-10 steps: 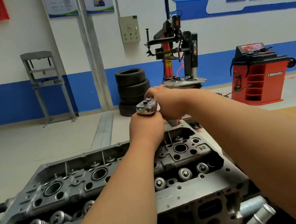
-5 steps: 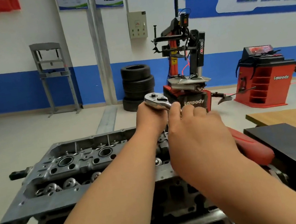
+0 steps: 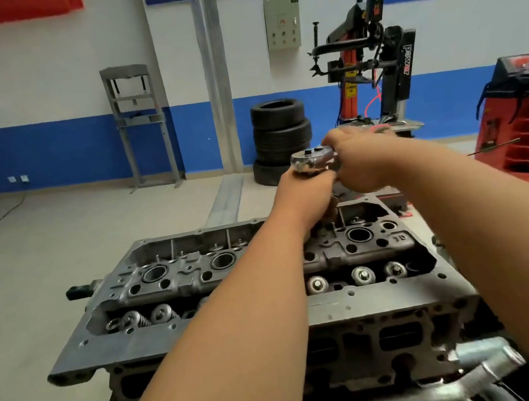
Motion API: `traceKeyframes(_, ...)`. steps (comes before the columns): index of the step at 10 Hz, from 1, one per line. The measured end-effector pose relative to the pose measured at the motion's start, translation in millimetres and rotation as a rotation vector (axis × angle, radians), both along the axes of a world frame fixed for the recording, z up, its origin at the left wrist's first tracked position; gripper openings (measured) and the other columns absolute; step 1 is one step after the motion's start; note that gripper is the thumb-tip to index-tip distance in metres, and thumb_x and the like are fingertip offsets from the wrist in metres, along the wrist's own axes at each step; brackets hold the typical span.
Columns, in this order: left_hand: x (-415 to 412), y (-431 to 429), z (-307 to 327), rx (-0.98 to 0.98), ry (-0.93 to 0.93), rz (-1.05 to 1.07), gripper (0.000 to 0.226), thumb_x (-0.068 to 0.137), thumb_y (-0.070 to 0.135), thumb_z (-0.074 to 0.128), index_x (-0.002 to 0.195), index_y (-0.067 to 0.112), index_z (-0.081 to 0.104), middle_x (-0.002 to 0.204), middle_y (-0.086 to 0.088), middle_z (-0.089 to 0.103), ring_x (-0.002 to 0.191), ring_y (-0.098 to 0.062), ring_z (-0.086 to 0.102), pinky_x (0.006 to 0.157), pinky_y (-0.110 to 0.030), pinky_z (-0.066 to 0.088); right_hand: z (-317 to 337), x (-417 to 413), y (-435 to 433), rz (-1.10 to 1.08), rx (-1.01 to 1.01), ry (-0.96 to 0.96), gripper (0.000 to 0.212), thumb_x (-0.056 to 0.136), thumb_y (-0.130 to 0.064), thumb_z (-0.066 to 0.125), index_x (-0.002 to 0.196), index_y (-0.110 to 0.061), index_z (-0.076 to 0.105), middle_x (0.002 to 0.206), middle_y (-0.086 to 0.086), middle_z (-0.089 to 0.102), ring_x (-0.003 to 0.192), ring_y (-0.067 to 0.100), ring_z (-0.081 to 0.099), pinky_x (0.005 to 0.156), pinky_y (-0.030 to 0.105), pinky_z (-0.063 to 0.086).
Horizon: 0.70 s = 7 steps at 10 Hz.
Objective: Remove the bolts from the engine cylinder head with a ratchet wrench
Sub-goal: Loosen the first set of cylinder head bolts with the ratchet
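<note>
Both hands on the ratchet [image 3: 312, 159], working a bolt at the far side of the head [image 3: 207, 327].

I have my left hand [image 3: 303, 194] wrapped shut round the shaft just under the ratchet's round top, I think to keep the socket square on the bolt. My right hand [image 3: 359, 164] is clamped on the handle beside it, blurred, so it looks to be mid-swing. The two hands touch above the head's far edge, right of its middle. The bolt itself is hidden beneath my left hand; I cannot tell how far out it is. The near row of valve springs [image 3: 361, 275] lies well below both hands.
</note>
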<state>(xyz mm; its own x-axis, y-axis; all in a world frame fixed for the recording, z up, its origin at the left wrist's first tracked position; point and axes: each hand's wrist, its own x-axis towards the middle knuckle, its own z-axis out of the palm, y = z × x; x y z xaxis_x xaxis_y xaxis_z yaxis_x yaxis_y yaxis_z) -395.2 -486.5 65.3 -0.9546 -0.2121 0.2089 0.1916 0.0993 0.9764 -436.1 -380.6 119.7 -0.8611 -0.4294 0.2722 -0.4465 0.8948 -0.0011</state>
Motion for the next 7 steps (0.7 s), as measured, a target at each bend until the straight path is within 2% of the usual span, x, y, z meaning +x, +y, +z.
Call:
traceKeyframes(1,-1,0,-2,0.009,-0.021,-0.011,0.015,0.086,0.008,0.049,0.079,0.008,0.063,0.055,-0.002,0.057,0.037,-0.018,0.053,0.041,-0.024,0.044,-1,-2,-8,0.013,-0.021,-0.037,0.063,0.082,-0.015,0.058,0.139,-0.019,0.032,0.145,0.008,0.033,0.134,0.029,0.026,0.107,0.053,0.024)
traceKeyframes(2,-2,1,-2,-0.098,0.014,0.073,0.018,0.083,0.009,0.051,0.067,0.011,0.059,0.041,0.003,0.048,0.032,-0.017,0.046,0.039,-0.023,0.038,-6,13,-5,-0.037,-0.054,-0.004,0.062,0.082,-0.014,0.052,0.14,-0.018,0.029,0.144,0.007,0.033,0.135,0.027,0.024,0.108,0.056,0.02)
traceKeyframes(3,-5,5,-3,-0.149,0.004,0.127,0.014,0.084,0.011,0.055,0.073,0.01,0.063,0.046,0.001,0.048,0.04,-0.02,0.046,0.044,-0.028,0.041,-9,33,2,-0.19,0.056,0.067,0.061,0.082,-0.018,0.055,0.137,-0.015,0.029,0.139,0.009,0.037,0.133,0.033,0.029,0.108,0.059,0.013)
traceKeyframes(4,-4,10,1,-0.162,-0.015,0.183,0.014,0.084,0.006,0.051,0.074,0.009,0.061,0.058,-0.008,0.054,0.05,-0.026,0.049,0.052,-0.033,0.044,-10,73,6,-0.374,0.207,0.161,0.065,0.085,-0.024,0.055,0.141,-0.012,0.024,0.139,0.012,0.04,0.131,0.036,0.034,0.109,0.058,0.012)
traceKeyframes(5,2,12,0,-0.122,0.07,0.162,0.014,0.088,0.009,0.055,0.097,0.006,0.065,0.086,-0.01,0.061,0.078,-0.03,0.061,0.074,-0.037,0.054,-28,115,13,-0.286,0.136,0.29,0.051,0.092,-0.02,0.042,0.139,-0.007,0.026,0.131,0.012,0.045,0.119,0.029,0.045,0.09,0.042,0.034)
traceKeyframes(6,30,32,-15,-0.143,0.189,0.085,0.025,0.065,0.021,0.055,0.087,0.022,0.068,0.08,-0.001,0.06,0.087,-0.025,0.06,0.073,-0.024,0.044,-40,141,16,-0.052,-0.037,-0.026,0.039,0.103,-0.016,0.028,0.141,-0.006,0.025,0.136,0.01,0.042,0.123,0.013,0.043,0.081,0.021,0.037)
traceKeyframes(7,17,33,1,-0.519,0.089,0.136,0.021,0.065,0.026,0.066,0.086,0.025,0.063,0.081,-0.004,0.057,0.084,-0.024,0.054,0.06,-0.027,0.035,-16,149,3,-0.076,0.052,0.011,0.034,0.098,-0.016,0.04,0.13,-0.008,0.037,0.121,0.01,0.049,0.104,0.021,0.049,0.072,0.032,0.034)
